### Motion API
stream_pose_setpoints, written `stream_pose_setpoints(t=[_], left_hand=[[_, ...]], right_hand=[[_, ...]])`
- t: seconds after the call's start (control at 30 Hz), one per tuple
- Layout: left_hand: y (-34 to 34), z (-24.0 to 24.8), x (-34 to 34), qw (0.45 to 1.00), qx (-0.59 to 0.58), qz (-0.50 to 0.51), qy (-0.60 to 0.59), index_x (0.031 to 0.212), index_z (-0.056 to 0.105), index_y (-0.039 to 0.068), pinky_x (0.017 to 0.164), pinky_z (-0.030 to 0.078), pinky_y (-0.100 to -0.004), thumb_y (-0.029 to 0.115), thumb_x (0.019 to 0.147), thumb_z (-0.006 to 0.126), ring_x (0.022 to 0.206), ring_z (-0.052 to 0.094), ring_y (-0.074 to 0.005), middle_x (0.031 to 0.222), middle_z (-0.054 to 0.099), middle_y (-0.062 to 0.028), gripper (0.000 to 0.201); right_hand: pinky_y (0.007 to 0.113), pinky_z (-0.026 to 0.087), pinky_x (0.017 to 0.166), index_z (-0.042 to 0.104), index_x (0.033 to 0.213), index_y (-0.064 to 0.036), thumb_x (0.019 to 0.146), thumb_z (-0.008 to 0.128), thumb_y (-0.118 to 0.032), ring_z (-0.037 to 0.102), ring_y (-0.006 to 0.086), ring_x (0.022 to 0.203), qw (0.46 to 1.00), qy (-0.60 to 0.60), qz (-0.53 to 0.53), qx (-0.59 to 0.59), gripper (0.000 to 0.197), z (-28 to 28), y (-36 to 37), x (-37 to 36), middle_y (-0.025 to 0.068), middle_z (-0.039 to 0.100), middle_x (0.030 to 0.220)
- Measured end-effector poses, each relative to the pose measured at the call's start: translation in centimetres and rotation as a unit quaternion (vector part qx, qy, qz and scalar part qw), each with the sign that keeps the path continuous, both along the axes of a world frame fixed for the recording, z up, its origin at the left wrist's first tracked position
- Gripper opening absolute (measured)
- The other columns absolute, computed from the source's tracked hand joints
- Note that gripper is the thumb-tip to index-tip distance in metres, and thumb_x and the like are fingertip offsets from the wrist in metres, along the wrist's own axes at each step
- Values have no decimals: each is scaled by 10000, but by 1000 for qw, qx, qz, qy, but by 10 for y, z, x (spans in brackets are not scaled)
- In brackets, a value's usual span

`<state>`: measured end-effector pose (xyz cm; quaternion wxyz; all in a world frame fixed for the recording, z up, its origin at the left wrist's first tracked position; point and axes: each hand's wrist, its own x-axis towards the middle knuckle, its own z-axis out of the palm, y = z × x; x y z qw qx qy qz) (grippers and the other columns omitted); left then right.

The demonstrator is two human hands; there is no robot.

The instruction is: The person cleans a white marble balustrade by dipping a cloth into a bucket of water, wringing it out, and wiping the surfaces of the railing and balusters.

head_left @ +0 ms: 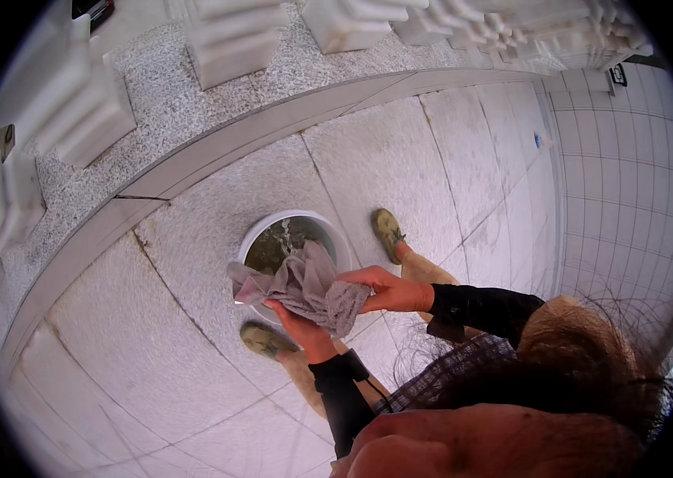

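Note:
A wet-looking greyish-pink cloth (309, 279), like a towel, hangs bunched between my two hands. My left hand (302, 328) holds it from below, with the thumb against its lower side. On the right, my right hand (391, 289) has its fingers closed on the thick, fuzzy bunched end. Beneath the cloth stands a round white bucket (342, 243) on the floor. Murky greenish-brown water (266, 248) with some pale froth shows in it. The cloth covers the near part of the bucket's opening and rim.
The bucket stands between my feet, in a left shoe (266, 339) and a right shoe (387, 233). Pale floor slabs (137, 334) surround it. Beyond runs a raised speckled ledge (169, 95) with white balusters (233, 40). A tiled wall (631, 175) rises at right, near a small blue item (539, 141).

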<state>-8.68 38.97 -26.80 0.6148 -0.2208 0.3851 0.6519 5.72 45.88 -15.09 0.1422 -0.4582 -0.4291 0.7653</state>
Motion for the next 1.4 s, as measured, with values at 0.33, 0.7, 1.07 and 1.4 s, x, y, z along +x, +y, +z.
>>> stream_pose_setpoints(t=[0.33,0.7,1.07,1.4], left_hand=[[7,19,0,998,44,-51,-4,1411,360,54,965,467,-409,66,886,542,1169,524,-323,1316,484,-195,556],[-17,-17,15,990,98,-105,7,1458,307,53,1056,399,-376,214,1017,401,1262,471,-245,1434,417,-110,479],[-11,-19,22,924,111,-188,315,1396,354,33,1014,398,-353,168,981,447,1266,442,-221,1418,405,-111,447],[-11,-26,25,965,-30,-237,105,1432,333,70,985,448,-461,476,964,475,1267,447,-265,1391,433,-107,636]], right_hand=[[299,439,964,432,1376,15,814,696,-41,529,146,1140,987,23,-76,-137,624,30,21,-11,90,584,1224],[327,330,1071,276,1490,-94,857,705,-271,414,210,1270,992,-116,-28,48,785,-76,50,-40,147,444,1375],[300,401,985,437,1376,-39,812,663,-125,527,170,1114,990,-106,-29,-83,613,-82,45,-9,94,568,1199],[350,344,1071,461,1402,-143,700,622,4,446,265,1273,977,-126,-24,170,735,-86,28,-4,129,483,1368]])
